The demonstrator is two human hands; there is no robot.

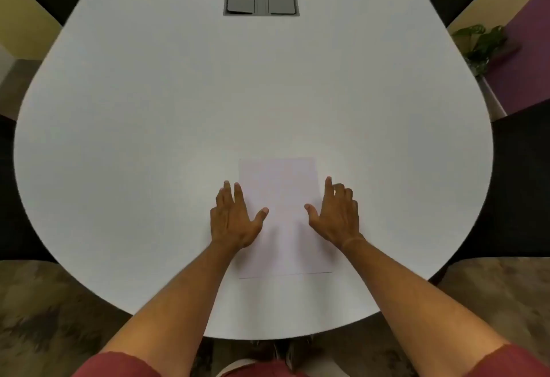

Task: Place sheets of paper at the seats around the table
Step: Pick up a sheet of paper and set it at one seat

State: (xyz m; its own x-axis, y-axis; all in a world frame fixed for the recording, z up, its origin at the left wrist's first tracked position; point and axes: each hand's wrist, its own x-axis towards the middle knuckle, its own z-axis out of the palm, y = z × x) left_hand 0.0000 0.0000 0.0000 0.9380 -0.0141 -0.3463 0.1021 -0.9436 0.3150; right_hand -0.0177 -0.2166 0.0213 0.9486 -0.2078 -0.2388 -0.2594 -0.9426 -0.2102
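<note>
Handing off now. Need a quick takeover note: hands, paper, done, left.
Left hand: open, flat on the left edge of the sheet of paper.
Right hand: open, at the sheet's right edge.
Sheet lies flat on the white table, square to the near edge, at the seat in front of the person.
Done: this seat looks set.
Left: no paper shows at the dark chairs on either side; no spare sheets in view.

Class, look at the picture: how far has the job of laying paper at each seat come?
Done: one sheet of paper lies flat at the near end of the table. In hand: the left hand and right hand, both open, flank its long edges. Left: no paper shows in front of the dark chairs at the sides.
</note>
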